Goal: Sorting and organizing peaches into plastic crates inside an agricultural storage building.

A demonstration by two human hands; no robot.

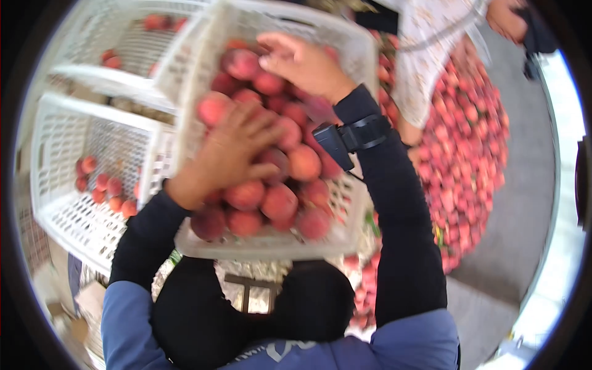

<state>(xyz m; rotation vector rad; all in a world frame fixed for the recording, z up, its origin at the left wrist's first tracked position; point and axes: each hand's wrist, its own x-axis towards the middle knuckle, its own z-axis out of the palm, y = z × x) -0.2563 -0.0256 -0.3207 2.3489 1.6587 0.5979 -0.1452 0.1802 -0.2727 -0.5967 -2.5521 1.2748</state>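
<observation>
A white plastic crate (265, 248) stands right in front of me, with a heap of red peaches (279, 202) inside. My left hand (233, 148) lies over the heap, palm down and fingers spread across several of the fruits. Toward the crate's far side, my right hand (306, 65) hovers above the peaches with thumb and fingers apart. It is somewhat blurred, and its fingertips are close to a dark red peach (240, 64). I see no fruit between its fingers.
Two more white crates, one at the left (92, 197) and one at the far left (111, 77), hold a few peaches each. A large pile of peaches (465, 154) covers the floor at the right. Beside it is another person's patterned sleeve (419, 68).
</observation>
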